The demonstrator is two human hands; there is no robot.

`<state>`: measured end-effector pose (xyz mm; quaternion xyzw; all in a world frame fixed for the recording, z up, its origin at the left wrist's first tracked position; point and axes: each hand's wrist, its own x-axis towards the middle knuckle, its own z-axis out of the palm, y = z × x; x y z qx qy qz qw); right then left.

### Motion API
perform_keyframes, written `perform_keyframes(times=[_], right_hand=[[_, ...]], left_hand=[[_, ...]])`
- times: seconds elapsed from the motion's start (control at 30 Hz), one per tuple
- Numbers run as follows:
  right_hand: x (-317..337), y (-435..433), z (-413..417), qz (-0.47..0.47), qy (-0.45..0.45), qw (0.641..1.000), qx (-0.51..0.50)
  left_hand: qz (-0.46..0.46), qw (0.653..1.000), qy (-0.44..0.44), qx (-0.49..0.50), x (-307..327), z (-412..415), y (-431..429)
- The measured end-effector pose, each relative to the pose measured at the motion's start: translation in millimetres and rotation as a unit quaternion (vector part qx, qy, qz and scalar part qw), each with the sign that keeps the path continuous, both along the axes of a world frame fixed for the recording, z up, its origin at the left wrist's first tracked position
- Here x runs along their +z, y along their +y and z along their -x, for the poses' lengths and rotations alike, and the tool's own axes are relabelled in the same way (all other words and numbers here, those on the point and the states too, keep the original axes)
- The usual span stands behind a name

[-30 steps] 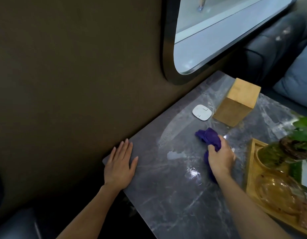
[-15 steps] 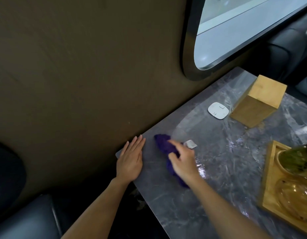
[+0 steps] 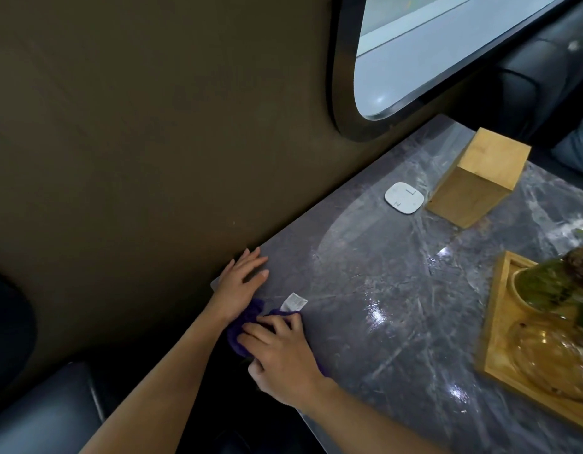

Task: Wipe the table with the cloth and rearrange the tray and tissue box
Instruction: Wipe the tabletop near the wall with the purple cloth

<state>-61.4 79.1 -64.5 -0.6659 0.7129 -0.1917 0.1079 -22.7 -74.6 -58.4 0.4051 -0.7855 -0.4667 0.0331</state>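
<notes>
A purple cloth (image 3: 241,332) with a white label lies bunched at the near left edge of the grey marble table (image 3: 398,290). My right hand (image 3: 280,352) presses down on it, fingers closed over the fabric. My left hand (image 3: 241,280) lies flat on the table's left corner, fingers spread, just beyond the cloth and touching it at the wrist. A wooden tissue box (image 3: 477,181) stands upright near the wall at the far side. A wooden tray (image 3: 493,322) sits at the right edge, holding a potted plant (image 3: 559,283) and an amber glass dish (image 3: 552,358).
A white square device (image 3: 404,197) lies flat beside the tissue box. A dark wall runs along the table's left side, with a rounded window (image 3: 447,44) above. Dark seats sit at lower left (image 3: 44,411) and behind the table.
My right hand has swept the cloth from the table's middle, near the tissue box, back toward the near left corner beside my left hand. The left hand has stayed flat on the corner.
</notes>
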Motion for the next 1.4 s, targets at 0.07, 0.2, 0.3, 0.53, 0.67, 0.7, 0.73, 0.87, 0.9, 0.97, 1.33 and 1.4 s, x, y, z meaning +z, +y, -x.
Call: perform_keyframes(times=[0.07, 0.2, 0.3, 0.53, 0.67, 0.7, 0.73, 0.87, 0.9, 0.97, 1.33, 1.4], right_hand=[[5, -2, -1, -0.020, -0.070, 0.997, 0.040], [36, 0, 11, -0.093, -0.418, 0.904, 0.000], [55, 7, 45, -0.060, -0.523, 0.844, -0.103], [67, 13, 174, 0.061, -0.305, 0.890, -0.332], [41, 31, 221, -0.095, -0.023, 0.937, -0.336], [36, 36, 226, -0.121, 0.025, 0.938, -0.323], [30, 41, 227, -0.133, 0.052, 0.941, -0.307], [10, 43, 221, -0.115, 0.017, 0.954, -0.275], [7, 40, 220, -0.094, -0.003, 0.952, -0.290], [3, 32, 217, -0.056, -0.038, 0.943, -0.327], [-7, 22, 122, 0.037, -0.070, 0.947, -0.312], [-9, 20, 100, 0.052, -0.071, 0.958, -0.274]], left_hand=[[-0.020, 1.000, 0.005, -0.013, 3, -1, -3], [0.025, 0.999, -0.024, -0.015, 2, -3, 0], [0.071, 0.996, -0.045, -0.038, -4, -2, 2], [0.133, 0.989, -0.037, -0.047, -12, -6, 4], [0.182, 0.982, -0.046, -0.020, -14, -4, 9], [0.204, 0.977, -0.053, -0.020, -15, -4, 11], [0.231, 0.970, -0.064, -0.028, -16, -4, 13], [0.305, 0.942, -0.119, -0.068, -25, -4, 16], [0.312, 0.938, -0.129, -0.076, -26, -4, 16], [0.320, 0.933, -0.137, -0.091, -28, -5, 15], [0.304, 0.943, -0.112, -0.070, -25, -4, 18], [0.284, 0.951, -0.103, -0.060, -22, -3, 17]])
